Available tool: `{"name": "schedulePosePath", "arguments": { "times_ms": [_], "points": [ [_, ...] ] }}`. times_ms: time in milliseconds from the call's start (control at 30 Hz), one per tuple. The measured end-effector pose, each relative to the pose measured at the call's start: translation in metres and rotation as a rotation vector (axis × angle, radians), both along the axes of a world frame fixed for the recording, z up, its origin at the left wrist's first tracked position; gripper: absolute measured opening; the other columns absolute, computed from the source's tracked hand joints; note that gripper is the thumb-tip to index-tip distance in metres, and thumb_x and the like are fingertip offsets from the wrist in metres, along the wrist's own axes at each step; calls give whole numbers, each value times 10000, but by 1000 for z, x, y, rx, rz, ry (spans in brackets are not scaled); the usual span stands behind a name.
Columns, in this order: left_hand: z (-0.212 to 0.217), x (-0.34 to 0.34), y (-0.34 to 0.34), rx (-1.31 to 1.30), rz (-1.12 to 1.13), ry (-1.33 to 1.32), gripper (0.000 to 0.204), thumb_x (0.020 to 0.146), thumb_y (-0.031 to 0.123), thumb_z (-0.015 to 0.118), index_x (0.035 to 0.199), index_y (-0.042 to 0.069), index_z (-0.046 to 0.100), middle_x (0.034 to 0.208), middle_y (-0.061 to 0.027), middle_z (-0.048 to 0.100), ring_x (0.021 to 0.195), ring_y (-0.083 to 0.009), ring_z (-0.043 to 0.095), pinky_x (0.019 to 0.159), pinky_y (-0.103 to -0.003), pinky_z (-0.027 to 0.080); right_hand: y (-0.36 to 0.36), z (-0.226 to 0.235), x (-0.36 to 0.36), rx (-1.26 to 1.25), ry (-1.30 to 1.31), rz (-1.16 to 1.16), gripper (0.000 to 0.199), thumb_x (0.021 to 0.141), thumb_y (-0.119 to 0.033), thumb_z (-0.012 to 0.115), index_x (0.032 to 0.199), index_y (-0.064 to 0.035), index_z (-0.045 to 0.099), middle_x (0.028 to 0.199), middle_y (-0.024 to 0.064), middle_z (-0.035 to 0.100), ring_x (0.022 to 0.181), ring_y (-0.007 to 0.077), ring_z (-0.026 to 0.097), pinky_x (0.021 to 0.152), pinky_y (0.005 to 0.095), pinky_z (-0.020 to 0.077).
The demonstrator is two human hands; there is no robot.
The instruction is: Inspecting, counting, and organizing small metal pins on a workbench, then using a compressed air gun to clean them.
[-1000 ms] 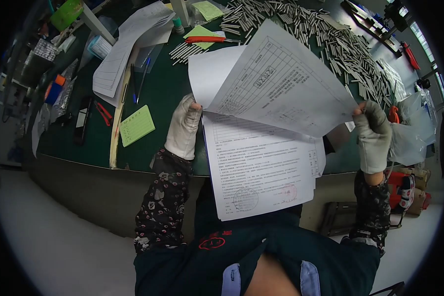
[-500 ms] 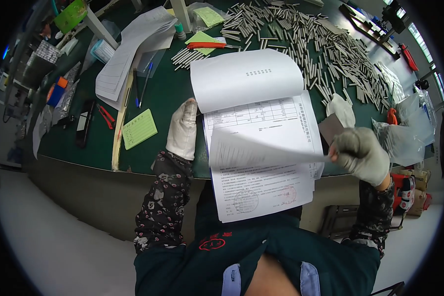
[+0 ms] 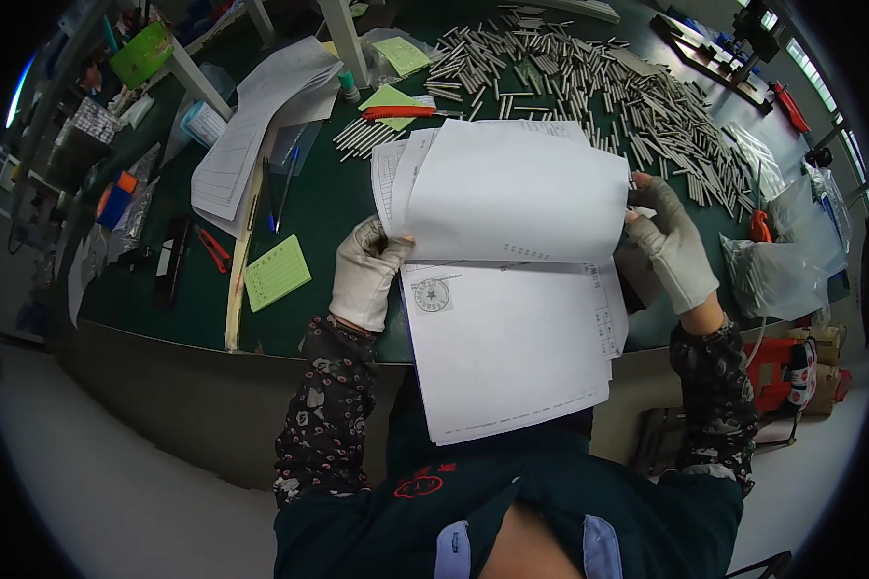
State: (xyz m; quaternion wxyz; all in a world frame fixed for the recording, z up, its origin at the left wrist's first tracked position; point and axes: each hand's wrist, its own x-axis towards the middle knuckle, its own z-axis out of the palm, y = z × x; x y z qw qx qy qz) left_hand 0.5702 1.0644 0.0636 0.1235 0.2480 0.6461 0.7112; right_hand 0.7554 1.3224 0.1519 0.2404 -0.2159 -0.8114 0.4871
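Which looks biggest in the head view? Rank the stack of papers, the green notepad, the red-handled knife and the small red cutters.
1. Stack of papers, by far the largest, though nearest the camera.
2. Green notepad.
3. Red-handled knife and small red cutters: both slim and alike in length, so I won't rank them.

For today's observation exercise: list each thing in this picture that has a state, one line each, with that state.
Sheaf of papers: held open, top sheets folded back.
Left hand: gloved, gripping the sheaf's left edge.
Right hand: gloved, holding the folded-back sheets.
Metal rods: scattered loose on the table.
Green notepad: lying flat.
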Motion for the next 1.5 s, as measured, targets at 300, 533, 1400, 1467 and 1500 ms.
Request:
{"name": "schedulePosePath", "arguments": {
  "times_ms": [300,533,1400,1467,1500],
  "points": [
    [16,5,0,-70,-44,-84,250,785,37,643,1022,-7,573,892,-35,628,776,-71,564,716,-202,459,-5,16,12,-330,133,-26,632,741,-204,710,1271,-10,426,1005,54,569,830,102,525,707,201,419],
    [17,4,-4,-73,5,10,316,854,217,589,1051,-29,570,882,-40,628,804,-76,544,761,-223,424,17,28,44,-304,-465,812,605,637,-387,770,1049,16,584,776,13,596,645,66,522,595,163,399],
    [16,6,2,-31,-21,-89,94,822,24,590,909,-9,591,839,-36,621,757,-81,567,710,-209,461,5,8,-17,-336,-55,-8,642,826,-315,582,1337,-48,299,1129,74,545,690,73,542,511,182,392],
    [16,5,1,-48,-23,-81,89,820,19,588,905,-9,591,835,-36,620,750,-82,566,707,-209,462,2,8,-17,-441,110,40,660,816,-299,606,1339,-49,290,1144,101,537,686,74,547,501,172,386],
    [15,5,1,-37,-22,-90,88,821,16,584,905,-8,590,835,-35,619,746,-82,564,703,-207,461,-5,13,-18,-460,181,-51,638,811,-268,623,1323,-44,317,981,72,588,617,65,524,477,165,362]
  ]
}}
